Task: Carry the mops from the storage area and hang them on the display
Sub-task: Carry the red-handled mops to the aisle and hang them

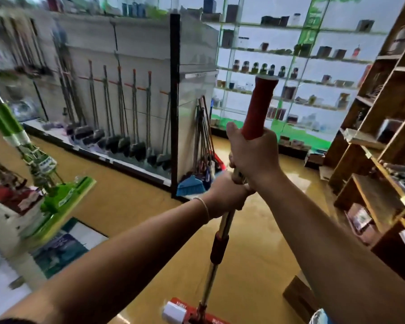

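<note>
In a shop aisle, over a glossy ochre floor (131, 206) reflecting the light:

Mop (222, 230), red-gripped, metal-shafted, standing near upright at centre; red grip end pointing upward, dark red collar partway down the shaft, red head with white label sitting at the bottom edge of the view, just above the floor.

Right hand (253, 153): clenching around the lower end of the red grip, thumb lying up along it.

Left hand (227, 195): wrapping the shaft directly beneath, touching the right hand; thin bracelet circling the wrist.

Display wall (138, 73), pale, panelled, running along the left behind: a row of brooms (126, 122) hanging on orange-tipped hooks, dark heads resting near a low base shelf. Black post edging the panel's end.

Bundle of brooms (204, 146) leaning against that end, a blue dustpan-style head showing at the bottom.

Green squeeze mop (45, 169) tilting in at the left foreground, blurred.

Glass shelving (290, 66) with green framing spanning the back, carrying small jars and boxes.

Wooden shelf unit (384, 136) rising along the right.
</note>
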Available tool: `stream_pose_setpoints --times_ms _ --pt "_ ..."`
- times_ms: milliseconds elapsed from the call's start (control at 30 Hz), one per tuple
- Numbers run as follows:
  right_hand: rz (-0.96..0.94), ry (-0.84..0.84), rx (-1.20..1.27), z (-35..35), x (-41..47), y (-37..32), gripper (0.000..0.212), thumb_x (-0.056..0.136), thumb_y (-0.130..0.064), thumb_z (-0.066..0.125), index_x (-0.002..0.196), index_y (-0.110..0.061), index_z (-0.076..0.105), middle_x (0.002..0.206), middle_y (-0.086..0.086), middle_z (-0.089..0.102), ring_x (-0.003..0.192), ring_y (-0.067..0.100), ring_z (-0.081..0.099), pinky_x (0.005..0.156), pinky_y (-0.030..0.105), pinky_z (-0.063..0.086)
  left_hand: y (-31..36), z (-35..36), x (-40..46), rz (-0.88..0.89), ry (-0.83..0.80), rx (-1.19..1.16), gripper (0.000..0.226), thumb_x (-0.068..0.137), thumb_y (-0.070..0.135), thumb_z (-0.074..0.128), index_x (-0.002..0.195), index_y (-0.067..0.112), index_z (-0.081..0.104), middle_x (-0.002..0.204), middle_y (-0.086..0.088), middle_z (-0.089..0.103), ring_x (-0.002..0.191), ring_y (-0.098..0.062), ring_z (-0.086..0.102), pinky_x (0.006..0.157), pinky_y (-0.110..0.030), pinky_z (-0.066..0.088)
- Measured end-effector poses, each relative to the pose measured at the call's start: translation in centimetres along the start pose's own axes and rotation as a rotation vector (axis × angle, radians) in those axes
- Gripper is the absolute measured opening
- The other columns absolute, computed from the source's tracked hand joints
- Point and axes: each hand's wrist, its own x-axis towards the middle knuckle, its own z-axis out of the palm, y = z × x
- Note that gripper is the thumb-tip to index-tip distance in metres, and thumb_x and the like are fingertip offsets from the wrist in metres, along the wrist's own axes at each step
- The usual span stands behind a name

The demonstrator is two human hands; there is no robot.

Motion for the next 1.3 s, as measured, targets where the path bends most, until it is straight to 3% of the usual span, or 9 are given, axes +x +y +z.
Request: stream_pose_setpoints --times_ms 200,367,733,933,1067,1233,1300 --pt "0.013 -0.081 0.026 3.5 8.8 4.3 0.036 0.090 -0.034 0.070 0.063 -0.019 0.052 0.054 0.003 0.053 0.051 0.032 0.057 0.051 0.047 0.053 -1.4 -2.6 9.0 -0.050 0.045 -0.001 0.024 0.081 0.002 0.058 0.061 0.013 0.051 0.050 0.000 0.046 0.045 -0.013 0.043 0.048 -0.029 0.040" --pt "-0.006 -0.181 0.084 6.7 13.9 6.2 0.037 0.093 -0.031 0.068 0.062 -0.018 0.051 0.045 -0.005 0.048 0.041 0.015 0.051 0.043 0.029 0.044 -2.0 -5.5 13.9 -0.046 0.081 -0.011 0.014 0.083 0.001 0.057 0.071 0.007 0.053 0.054 -0.005 0.045 0.047 -0.016 0.043 0.050 -0.029 0.042" --pt "-0.035 -0.316 0.147 17.0 23.3 9.1 0.034 0.094 -0.026 0.067 0.065 -0.018 0.052 0.043 -0.006 0.048 0.038 0.010 0.050 0.041 0.021 0.042 -4.1 -14.6 23.6 -0.024 0.104 -0.073 0.023 0.085 -0.006 0.052 0.066 0.008 0.049 0.050 -0.001 0.042 0.041 -0.010 0.042 0.048 -0.026 0.041" --pt "-0.030 -0.335 0.133 25.6 29.5 11.0 0.031 0.093 -0.028 0.068 0.069 -0.016 0.054 0.046 -0.006 0.049 0.042 0.014 0.051 0.047 0.029 0.047 -7.2 -22.6 31.0 0.018 0.077 -0.069 0.008 0.084 0.003 0.058 0.076 0.006 0.057 0.053 0.001 0.045 0.049 -0.011 0.043 0.057 -0.031 0.041" --pt "-0.015 -0.347 0.129 31.1 34.1 11.7 0.034 0.092 -0.029 0.068 0.066 -0.017 0.051 0.049 -0.001 0.046 0.048 0.023 0.049 0.053 0.038 0.047 -8.6 -28.0 36.0 0.016 0.045 -0.097 0.020 0.082 0.008 0.060 0.065 0.017 0.054 0.053 0.003 0.046 0.050 -0.012 0.044 0.057 -0.034 0.040" --pt "-0.015 -0.368 0.135 36.2 38.5 12.8 0.031 0.093 -0.029 0.067 0.070 -0.015 0.052 0.052 0.002 0.047 0.050 0.026 0.048 0.055 0.042 0.048 -9.9 -33.1 41.0 0.022 0.067 -0.030 0.012 0.082 0.014 0.064 0.075 0.005 0.060 0.061 -0.007 0.049 0.057 -0.020 0.048 0.060 -0.039 0.045" --pt "-0.022 -0.383 0.162 38.1 40.1 13.4 0.031 0.093 -0.028 0.067 0.069 -0.015 0.052 0.051 0.002 0.046 0.049 0.025 0.047 0.055 0.042 0.047 -10.2 -34.8 42.5 0.029 0.070 -0.005 0.013 0.084 0.011 0.062 0.072 0.005 0.058 0.060 -0.005 0.048 0.055 -0.017 0.047 0.060 -0.037 0.044"
